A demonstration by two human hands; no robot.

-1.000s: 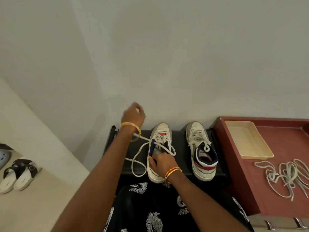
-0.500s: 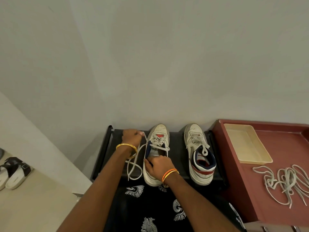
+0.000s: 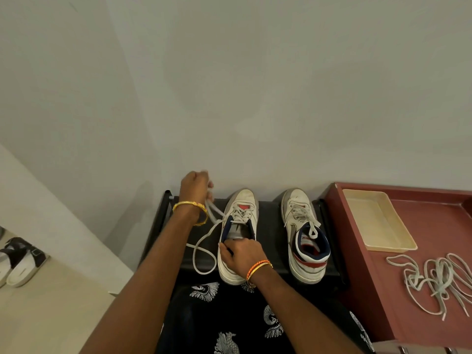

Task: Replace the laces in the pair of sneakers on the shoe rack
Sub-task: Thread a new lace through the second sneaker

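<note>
Two white sneakers stand side by side on the black shoe rack (image 3: pixel 270 241), toes to the wall. My right hand (image 3: pixel 240 254) grips the heel collar of the left sneaker (image 3: pixel 241 208). My left hand (image 3: pixel 195 185) is raised left of that shoe's toe and grips the white lace (image 3: pixel 204 241), which runs from the eyelets to my fist and loops loosely on the rack. The right sneaker (image 3: pixel 305 233) is laced, with navy and red at its collar. A tangle of loose white laces (image 3: pixel 434 279) lies on the red surface to the right.
A red cabinet top (image 3: pixel 370 277) adjoins the rack on the right and carries a cream tray (image 3: pixel 378 223). A pale wall stands right behind the shoes. Black and white sandals (image 3: pixel 18 259) sit on the floor at far left. My dark patterned clothing (image 3: pixel 229 323) fills the foreground.
My left hand dropped beside the left sneaker, then rose again toward the wall, drawing the lace out to the left. My right hand has stayed on the heel collar.
</note>
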